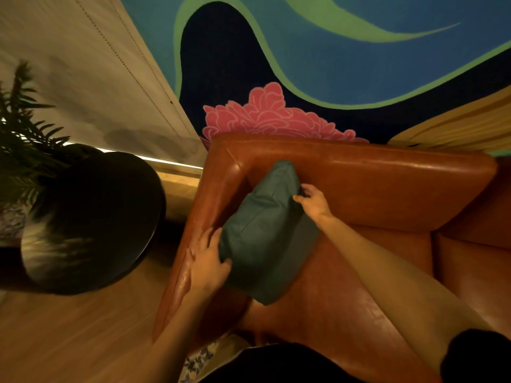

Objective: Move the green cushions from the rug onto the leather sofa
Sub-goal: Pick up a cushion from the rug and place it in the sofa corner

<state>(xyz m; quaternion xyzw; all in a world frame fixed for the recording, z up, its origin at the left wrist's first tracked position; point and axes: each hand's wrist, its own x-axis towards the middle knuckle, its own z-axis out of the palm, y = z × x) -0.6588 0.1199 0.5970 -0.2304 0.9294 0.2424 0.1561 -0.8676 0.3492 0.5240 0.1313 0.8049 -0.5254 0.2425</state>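
Observation:
One green cushion [262, 233] stands on edge in the left corner of the brown leather sofa [387, 189], leaning against the armrest and backrest. My left hand [210, 258] grips the cushion's lower left edge, with the fingers behind it against the armrest and the thumb on its front. My right hand [313, 201] pinches the cushion's upper right edge next to the backrest. No other green cushion is in view. A patch of patterned rug [199, 360] shows at the bottom, by the sofa's front.
A large dark round planter [91, 222] with a fern-like plant [25, 134] stands on the wooden floor left of the sofa's armrest. A painted mural wall [304, 64] rises behind the sofa. A second seat cushion of the sofa [475, 261] lies to the right.

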